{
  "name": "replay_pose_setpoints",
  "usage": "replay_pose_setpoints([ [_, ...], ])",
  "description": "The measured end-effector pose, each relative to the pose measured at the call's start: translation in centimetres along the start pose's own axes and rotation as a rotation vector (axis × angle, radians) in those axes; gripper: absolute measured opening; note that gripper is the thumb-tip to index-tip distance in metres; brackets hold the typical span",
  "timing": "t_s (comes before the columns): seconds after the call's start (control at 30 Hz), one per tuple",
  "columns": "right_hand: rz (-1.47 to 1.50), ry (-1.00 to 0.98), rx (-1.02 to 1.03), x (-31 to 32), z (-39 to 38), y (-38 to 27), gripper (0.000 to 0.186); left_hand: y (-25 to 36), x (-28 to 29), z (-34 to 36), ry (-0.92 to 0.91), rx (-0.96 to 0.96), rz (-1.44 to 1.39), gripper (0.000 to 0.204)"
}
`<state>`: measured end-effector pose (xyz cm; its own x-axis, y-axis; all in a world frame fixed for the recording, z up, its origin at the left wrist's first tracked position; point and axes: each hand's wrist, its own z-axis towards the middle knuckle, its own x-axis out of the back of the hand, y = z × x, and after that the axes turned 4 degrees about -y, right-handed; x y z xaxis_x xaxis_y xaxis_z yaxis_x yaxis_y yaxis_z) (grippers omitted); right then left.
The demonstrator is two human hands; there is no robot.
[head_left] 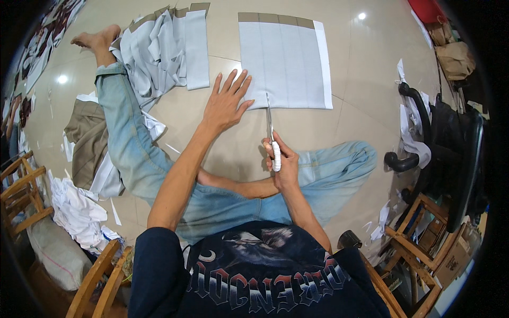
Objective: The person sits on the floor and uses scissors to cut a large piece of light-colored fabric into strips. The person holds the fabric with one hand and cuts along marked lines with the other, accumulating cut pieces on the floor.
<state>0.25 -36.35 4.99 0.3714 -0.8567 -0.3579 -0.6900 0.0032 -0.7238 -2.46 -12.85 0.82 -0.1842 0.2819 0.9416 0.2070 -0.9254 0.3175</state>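
A light grey fabric piece (286,63) with a brown band along its far edge and faint lengthwise lines lies flat on the tiled floor. My left hand (226,103) rests with fingers spread at its near left corner. In my right hand (284,159) is a pair of scissors (270,121) with white-wrapped handles, gripped closed. The blade tips meet the near edge of the fabric, left of its middle. Left of this piece, a narrow grey strip (198,50) lies beside a rumpled pile of grey fabric strips (154,55) with brown ends.
My legs are folded around the work area. Brown cloth (87,138) and white scraps (74,209) lie at the left, near a wooden chair (24,191). To the right stand a black chair (450,143) and a wooden stool (416,244), with a paper bag (455,61) farther back.
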Motion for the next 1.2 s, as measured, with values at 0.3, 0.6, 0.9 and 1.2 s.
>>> replay_pose_setpoints([
  [0.3,0.034,-0.002,0.038,-1.8,2.5,-1.6,0.056,0.1,0.1,0.1,0.009,0.009,-0.008,0.063],
  [0.6,-0.025,-0.011,0.034,-1.5,3.2,-1.0,0.052,-0.1,0.1,-0.1,0.017,0.006,-0.020,0.064],
  [0.9,0.015,-0.007,0.051,-2.5,3.9,-2.3,0.055,0.0,-0.4,0.3,-0.002,0.007,0.007,0.065],
  [1.2,0.045,0.005,0.069,-2.9,5.4,-2.4,0.059,0.1,-0.2,0.2,-0.012,0.011,-0.001,0.066],
])
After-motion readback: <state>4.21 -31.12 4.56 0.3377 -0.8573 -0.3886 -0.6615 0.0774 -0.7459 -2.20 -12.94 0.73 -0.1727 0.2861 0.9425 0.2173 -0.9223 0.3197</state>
